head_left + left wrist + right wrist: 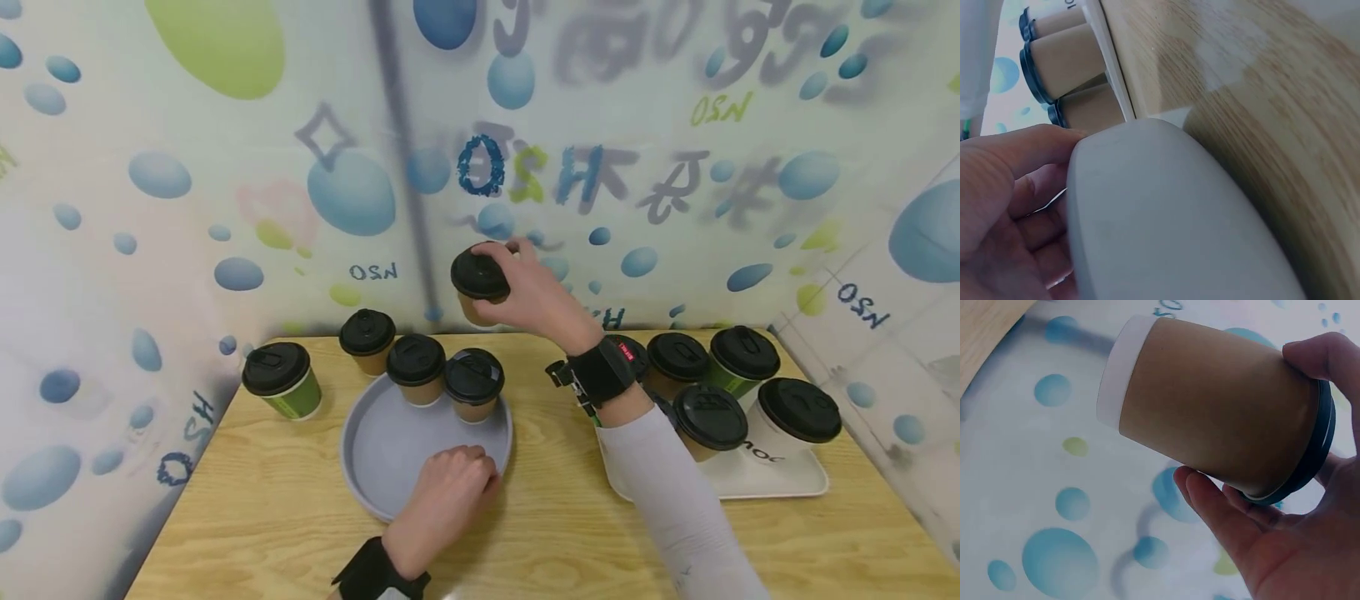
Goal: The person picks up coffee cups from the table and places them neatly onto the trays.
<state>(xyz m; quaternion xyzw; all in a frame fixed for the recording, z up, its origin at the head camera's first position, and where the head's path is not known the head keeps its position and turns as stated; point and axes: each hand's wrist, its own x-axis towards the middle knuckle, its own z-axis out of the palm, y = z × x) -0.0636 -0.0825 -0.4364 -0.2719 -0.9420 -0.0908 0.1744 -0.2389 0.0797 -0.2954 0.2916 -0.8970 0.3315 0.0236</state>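
My right hand holds a brown paper coffee cup with a black lid, raised above the back of the table. Its thumb and fingers grip the cup around the lid end. At the near right rim of a round grey tray, my left hand grips the edge; its thumb and curled fingers show beside the tray wall in the left wrist view. Two brown lidded cups stand on the tray's far part. Another brown cup stands at its back left edge; whether it touches the tray I cannot tell.
A green cup with a black lid stands left of the tray. On the right, a white rectangular tray carries several lidded cups, partly hidden by my right forearm. A patterned backdrop rises behind the wooden table.
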